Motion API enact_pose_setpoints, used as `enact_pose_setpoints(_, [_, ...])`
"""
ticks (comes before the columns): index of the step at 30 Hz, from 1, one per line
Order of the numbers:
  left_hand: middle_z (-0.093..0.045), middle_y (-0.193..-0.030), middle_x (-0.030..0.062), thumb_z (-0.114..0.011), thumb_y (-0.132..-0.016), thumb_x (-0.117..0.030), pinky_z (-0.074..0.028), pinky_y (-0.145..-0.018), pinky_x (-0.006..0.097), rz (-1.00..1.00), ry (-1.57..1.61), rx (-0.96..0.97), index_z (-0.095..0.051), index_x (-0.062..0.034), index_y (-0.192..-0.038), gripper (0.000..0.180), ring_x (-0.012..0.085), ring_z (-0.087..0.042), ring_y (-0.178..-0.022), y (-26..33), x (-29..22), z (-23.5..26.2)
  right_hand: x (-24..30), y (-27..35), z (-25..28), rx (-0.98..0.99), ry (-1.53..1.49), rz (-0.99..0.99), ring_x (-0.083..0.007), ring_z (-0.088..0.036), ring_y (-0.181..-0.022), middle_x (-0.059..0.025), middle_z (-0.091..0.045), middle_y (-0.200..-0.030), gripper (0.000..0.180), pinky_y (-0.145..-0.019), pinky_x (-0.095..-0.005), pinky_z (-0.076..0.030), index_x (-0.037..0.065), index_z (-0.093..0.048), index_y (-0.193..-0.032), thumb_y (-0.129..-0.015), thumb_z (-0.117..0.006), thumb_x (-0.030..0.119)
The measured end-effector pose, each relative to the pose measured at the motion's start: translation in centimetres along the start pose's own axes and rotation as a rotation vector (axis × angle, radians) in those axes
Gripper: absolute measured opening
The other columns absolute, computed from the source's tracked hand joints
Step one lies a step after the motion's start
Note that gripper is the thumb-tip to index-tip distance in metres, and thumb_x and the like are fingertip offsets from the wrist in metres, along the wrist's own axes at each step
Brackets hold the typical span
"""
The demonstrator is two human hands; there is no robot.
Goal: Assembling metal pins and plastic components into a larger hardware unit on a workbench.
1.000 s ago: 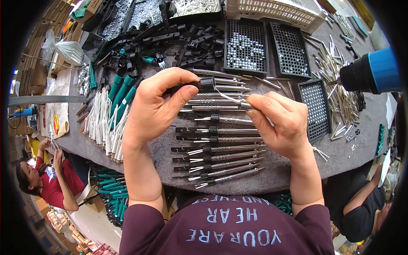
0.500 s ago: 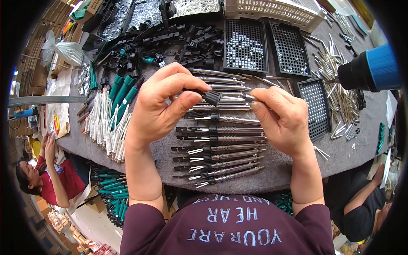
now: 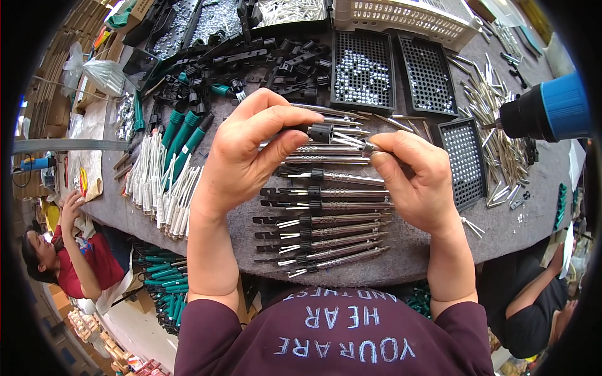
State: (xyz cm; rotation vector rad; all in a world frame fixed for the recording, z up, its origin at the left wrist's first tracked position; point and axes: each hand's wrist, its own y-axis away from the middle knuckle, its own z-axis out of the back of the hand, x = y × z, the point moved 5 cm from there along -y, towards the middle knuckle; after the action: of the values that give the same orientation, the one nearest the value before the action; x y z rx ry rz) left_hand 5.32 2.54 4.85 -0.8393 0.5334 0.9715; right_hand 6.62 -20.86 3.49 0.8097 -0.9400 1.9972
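Note:
My left hand is closed in a pinch around a black plastic holder whose ribbed collar points right. Thin white leads stretch from this collar toward my right hand. That hand pinches the small metal end piece of the leads between thumb and fingers; its far end is hidden. Below and behind both hands lies a row of metal tubes with perforated sleeves and pointed tips. Black collars and hooked black strips sit at the left ends of several, with short white leads beside them.
A blue-and-black power tool juts in from the right. Black perforated trays hold small metal parts. Loose metal rods, white-leaded elements, green handles and black plastic parts surround the hands. A person sits at left.
The black holder has shifted slightly right and up, its collar now nearer the right hand's metal piece. More of the white leads shows between the hands. Both grips stay closed.

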Motion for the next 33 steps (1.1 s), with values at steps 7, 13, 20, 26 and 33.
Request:
enact_pose_setpoints(7, [-0.069,-0.095,0.0077,-0.078,-0.095,-0.009,-0.051,-0.071,0.031,-0.043,0.063,-0.03,-0.077,-0.0023,-0.117,0.023,0.0197,-0.063,-0.082,-0.1,0.0,0.0,-0.3,0.2,-0.1,-0.016,0.038,0.001,-0.0267,-0.074,-0.072,-0.0112,-0.075,-0.09,0.014,-0.064,-0.0335,-0.057,0.003,-0.075,-0.105,-0.095,-0.077,0.012])
enact_pose_setpoints(13, [-0.072,-0.095,0.0061,-0.078,-0.096,-0.01,-0.045,-0.065,0.027,-0.031,0.026,0.011,-0.078,-0.0005,-0.115,0.021,0.0141,-0.061,-0.079,0.2,0.3,0.0,-0.2,0.1,-0.1,-0.01,0.109,0.022,-0.028,-0.072,-0.07,-0.0089,-0.074,-0.087,0.012,-0.061,-0.0353,-0.056,0.006,-0.075,-0.104,-0.095,-0.077,0.014])
enact_pose_setpoints(20, [-0.069,-0.09,0.0061,-0.078,-0.096,-0.008,-0.044,-0.063,0.027,0.019,0.014,0.076,-0.078,-0.0003,-0.115,0.02,0.0146,-0.059,-0.074,0.2,0.3,-0.3,0.2,0.0,-0.1,0.071,0.276,0.026,-0.0274,-0.074,-0.073,-0.0077,-0.075,-0.09,0.012,-0.062,-0.0371,-0.056,0.01,-0.074,-0.105,-0.094,-0.076,0.016])
enact_pose_setpoints(26, [-0.066,-0.088,0.0061,-0.078,-0.094,-0.004,-0.045,-0.062,0.028,0.018,-0.053,0.136,-0.078,-0.0009,-0.116,0.022,0.0151,-0.059,-0.073,0.3,0.3,-0.9,0.0,0.2,-1.2,0.147,0.151,0.024,-0.028,-0.075,-0.078,-0.008,-0.076,-0.093,0.023,-0.066,-0.0369,-0.057,0.011,-0.071,-0.116,-0.094,-0.076,0.017])
enact_pose_setpoints(33, [-0.066,-0.088,0.0083,-0.078,-0.093,-0.007,-0.051,-0.064,0.034,0.015,0.019,0.149,-0.077,-0.0038,-0.113,0.02,0.0218,-0.064,-0.073,0.3,0.1,-1.5,-0.1,0.4,-1.6,0.187,0.074,0.014,-0.0311,-0.074,-0.076,-0.0104,-0.075,-0.092,0.017,-0.063,-0.0397,-0.056,0.009,-0.072,-0.11,-0.096,-0.075,0.019])
